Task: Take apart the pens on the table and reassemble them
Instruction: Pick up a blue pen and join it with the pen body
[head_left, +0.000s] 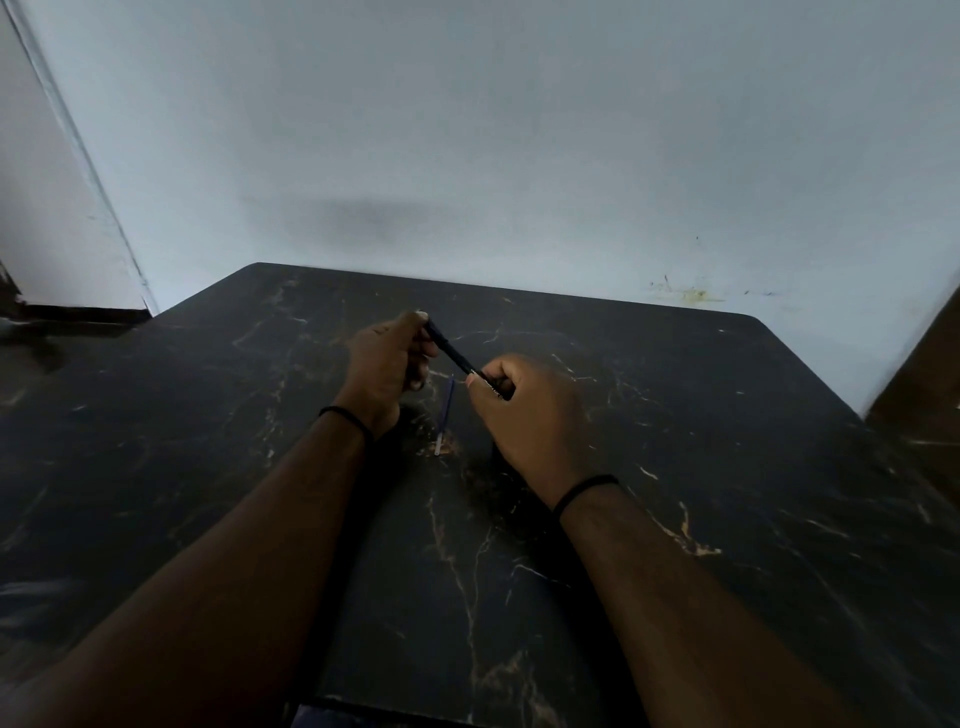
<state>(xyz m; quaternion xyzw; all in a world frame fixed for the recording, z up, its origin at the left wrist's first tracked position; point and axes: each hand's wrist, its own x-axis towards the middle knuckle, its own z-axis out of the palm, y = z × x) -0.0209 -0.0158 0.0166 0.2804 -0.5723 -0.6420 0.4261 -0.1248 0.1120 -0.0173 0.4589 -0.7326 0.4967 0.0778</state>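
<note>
Head camera looks down on two bare forearms reaching over a dark marbled counter (727, 441) with pale veins. Between the hands a black pen barrel (457, 357) is held off the surface, slanting from the left hand (387, 364) down toward the right hand (524, 415). The left hand pinches the far, upper end of the barrel with thumb and curled fingertips; the right hand grips the near, lower end, fingers wrapped round it and the thumb pressed along its side. Both hands are thus closed on the same barrel, one at each end, with a short stretch of it bare between them.

Just below the gap between the hands, a thin blue refill (445, 413) lies on the counter, apart from the barrel, its pale tip end pointing back toward the wrists. It sits nearer the left wrist than the right, and neither hand touches it. A short dark streak on the counter beside the right hand's heel is too dim to identify.

Each wrist carries a black band: left band (347, 420), right band (584, 491). Beyond the fingertips the counter ends against a plain grey-blue wall (519, 130), scuffed with small yellowish marks off to the right of the right hand.
</note>
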